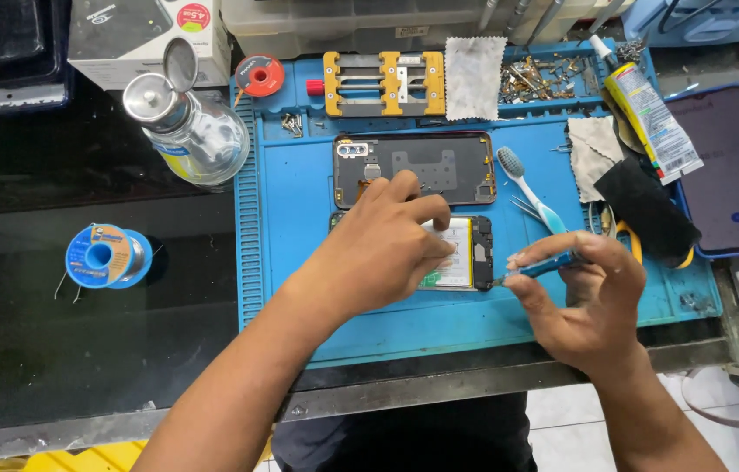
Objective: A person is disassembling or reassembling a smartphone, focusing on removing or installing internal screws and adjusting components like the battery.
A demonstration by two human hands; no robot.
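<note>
1. While the left hand (387, 249) lies flat with fingers curled down on the opened smartphone (461, 253) at the middle of the frame, pinning it to the blue repair mat (299, 201), it grips nothing.
2. The right hand (583, 301), lower right of centre, is closed in a pinch around a blue-handled screwdriver (544, 265), whose tip meets the phone's right end.
3. Judging by this, the step in hand is working a screw at that end of the phone; the next move calls for a steady, square tip and firm downward hold.
4. Just above the phone lies its removed back cover (417, 166), inner side up.
5. A toothbrush (531, 192) rests to the right of the cover, and a solder spool (107, 256) sits at far left.
</note>
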